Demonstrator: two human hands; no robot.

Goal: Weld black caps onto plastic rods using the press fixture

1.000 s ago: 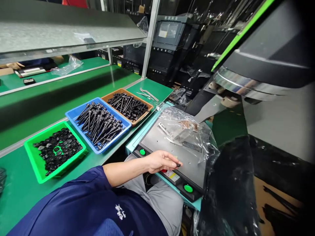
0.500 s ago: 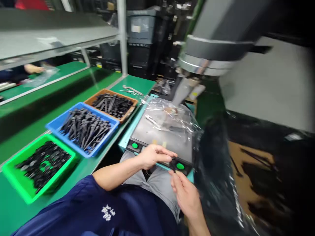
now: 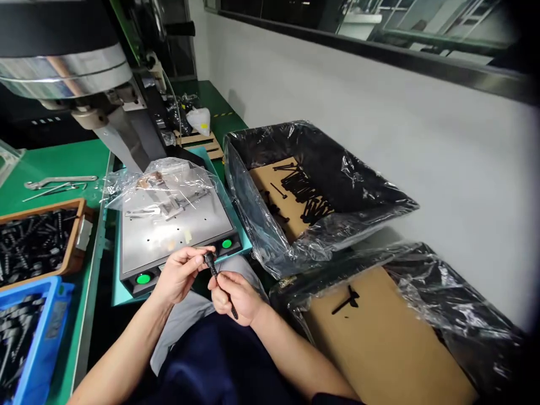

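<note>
Before my lap I hold a thin black rod with a thicker head (image 3: 210, 261), slanting down to the right. My left hand (image 3: 179, 275) pinches the head end between thumb and fingers. Lower down, my right hand (image 3: 236, 298) is closed around the shaft, whose tip sticks out below the fingers. Just beyond both hands lies the metal plate (image 3: 139, 250) of a machine, with a green button (image 3: 143, 279) at its left front and another green button (image 3: 226, 243) at its right front.
Clear plastic film (image 3: 189, 174) covers a fixture beneath the machine's head (image 3: 67, 73). An orange bin (image 3: 78, 239) and a blue bin (image 3: 53, 329) of black parts stand left, near a wrench (image 3: 59, 180). Two lined boxes stand right: one box (image 3: 363, 202) behind, one box (image 3: 392, 349) in front.
My view has swung right, bringing both lined boxes into sight and leaving the green bin out of it. Both hands are still together, and the rod now shows clearly between them.
</note>
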